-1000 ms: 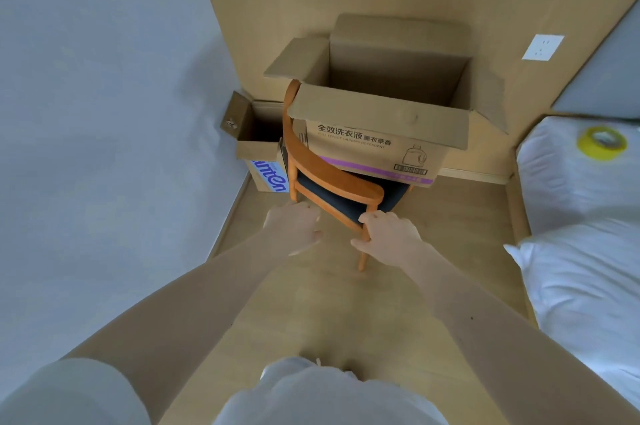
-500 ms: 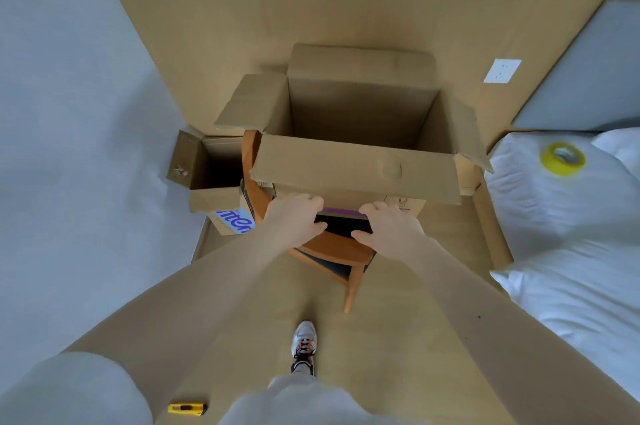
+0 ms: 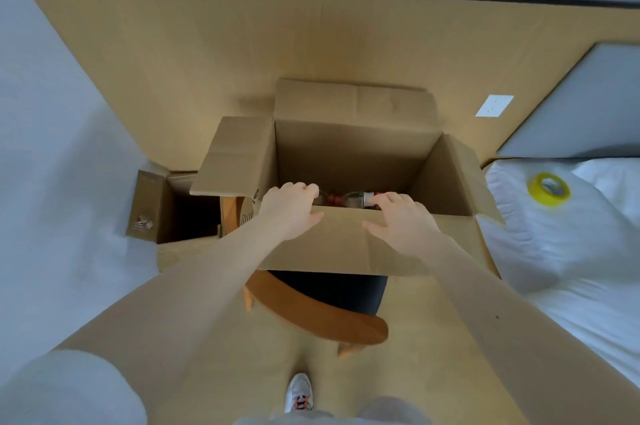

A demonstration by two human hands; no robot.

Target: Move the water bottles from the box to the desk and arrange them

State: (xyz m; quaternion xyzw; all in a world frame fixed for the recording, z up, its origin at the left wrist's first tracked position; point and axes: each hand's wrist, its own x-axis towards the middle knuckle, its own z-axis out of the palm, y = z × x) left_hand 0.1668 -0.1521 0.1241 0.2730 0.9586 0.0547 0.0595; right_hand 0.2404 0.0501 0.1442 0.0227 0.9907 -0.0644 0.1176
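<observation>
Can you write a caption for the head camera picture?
Both hands reach over the near flap into the open box holding bottles.

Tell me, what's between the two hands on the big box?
In the head view, the front flap of the cardboard box spans between the left hand and right hand. Just beyond its edge, water bottles peek out inside.

Person, head cam: short light-grey sleeve on left arm [image 3: 69, 386], forearms bare, no watch/rings; grey legwear [image 3: 391, 412]; white sneaker [image 3: 298, 391] w/ red-black lace detail.
</observation>
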